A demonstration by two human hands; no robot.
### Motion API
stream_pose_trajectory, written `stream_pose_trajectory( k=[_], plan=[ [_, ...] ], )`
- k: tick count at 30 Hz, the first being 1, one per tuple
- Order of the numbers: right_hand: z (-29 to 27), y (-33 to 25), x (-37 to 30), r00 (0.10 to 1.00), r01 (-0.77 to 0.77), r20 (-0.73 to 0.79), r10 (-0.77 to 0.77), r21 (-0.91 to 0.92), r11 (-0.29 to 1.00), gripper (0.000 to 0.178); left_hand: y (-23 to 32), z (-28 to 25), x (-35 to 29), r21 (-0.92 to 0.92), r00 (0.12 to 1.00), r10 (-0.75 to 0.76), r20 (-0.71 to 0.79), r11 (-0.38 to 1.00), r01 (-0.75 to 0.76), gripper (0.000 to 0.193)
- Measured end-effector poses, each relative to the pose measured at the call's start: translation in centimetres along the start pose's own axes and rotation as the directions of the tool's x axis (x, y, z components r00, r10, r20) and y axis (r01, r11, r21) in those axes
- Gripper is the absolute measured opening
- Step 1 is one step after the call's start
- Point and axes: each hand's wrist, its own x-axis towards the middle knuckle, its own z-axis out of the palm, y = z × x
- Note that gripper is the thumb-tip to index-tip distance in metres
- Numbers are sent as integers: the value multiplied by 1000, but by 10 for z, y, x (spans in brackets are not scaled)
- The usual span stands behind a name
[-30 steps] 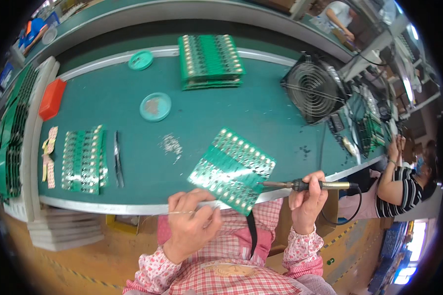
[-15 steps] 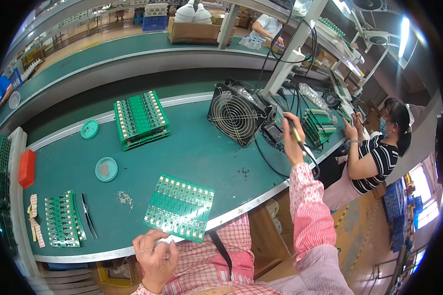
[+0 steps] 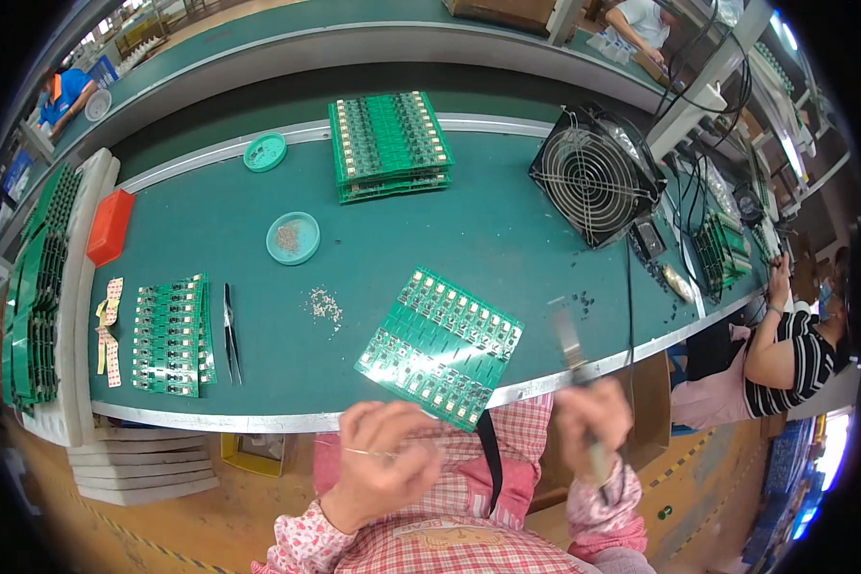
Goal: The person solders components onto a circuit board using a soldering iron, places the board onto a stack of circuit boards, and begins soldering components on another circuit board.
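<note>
While the green worktop [image 3: 488, 220] spreads wide behind its pale metal edge, a green circuit panel [image 3: 440, 346] rests at the near side, one corner reaching past that edge; take this panel as the clock's centre. At seven o'clock the left hand [image 3: 383, 466] has its fingers curled around a thin wire [image 3: 364, 452]; whether it touches the panel I cannot tell. At four the right hand [image 3: 595, 421], blurred, grips a slim tool [image 3: 568, 342], its far end pointing toward twelve and too smeared to make out. Loose pale chips [image 3: 324, 306] lie scattered at ten, with a teal dish [image 3: 291, 238] of small parts farther out that way and a second teal dish [image 3: 265, 153] beyond it. Tweezers [image 3: 230, 330] and a few boards [image 3: 167, 337] lie at nine. Toward twelve sits a stack of boards [image 3: 392, 143]; between one and two, a black fan [image 3: 591, 182] with a round wire guard; between two and three, a sprinkle of dark bits [image 3: 585, 304]. A red box [image 3: 111, 228] is at ten, beside a white rack [image 3: 78, 354] of upright boards. In the room, a person in a striped top [image 3: 784, 364] is at three and another in blue [image 3: 67, 91] at ten. Beneath the worktop, at eight, white slabs [image 3: 142, 469] are piled above the tan floor [image 3: 177, 517].
</note>
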Motion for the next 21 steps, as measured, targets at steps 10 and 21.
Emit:
stream_pose_trajectory(
  k=[10,21],
  plan=[
    [38,-37,0,975,47,209,-69,104,993,38,-1,-16,-16,60,998,-64,28,996,63,17],
    [52,-26,15,972,-62,224,74,-59,996,78,-12,9,-11,-7,992,-110,-66,994,109,16]
  ],
)
